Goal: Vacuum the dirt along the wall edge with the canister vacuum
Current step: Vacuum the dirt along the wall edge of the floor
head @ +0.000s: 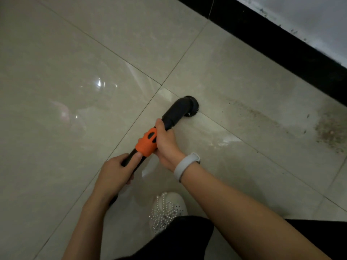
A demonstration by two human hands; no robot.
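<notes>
Two hands hold the vacuum wand [150,141], one behind the other. The left hand [114,173] is nearer to the body; its fingers are curled around the black tube just below the orange collar [147,142], and the thumb lies along the tube with its tip touching the lower edge of this collar. The right hand [166,142] is further forward; it grips the wand from the right side, the palm beside the orange collar and the thumb reaching up on the black part above it. On the right wrist there is a pale wristband [185,166]. The wand goes diagonally from the lower left up to the right and ends in a black elbow with a round brush head [190,106], which stands on the floor [75,72] near a crossing of tile joints. The floor is of glossy beige tiles with some light reflections. The dirt [328,132] is a brownish dusty patch with small dark specks; it lies to the right of the brush head, well apart from it, close to the black skirting [281,45] at the bottom of the wall [309,17]. A thinner trail of dust runs from this patch toward the brush head. Below the hands a white shoe [168,209] decorated with small pearls stands on the tile, and dark trousers [187,241] fill the bottom edge of the view.
</notes>
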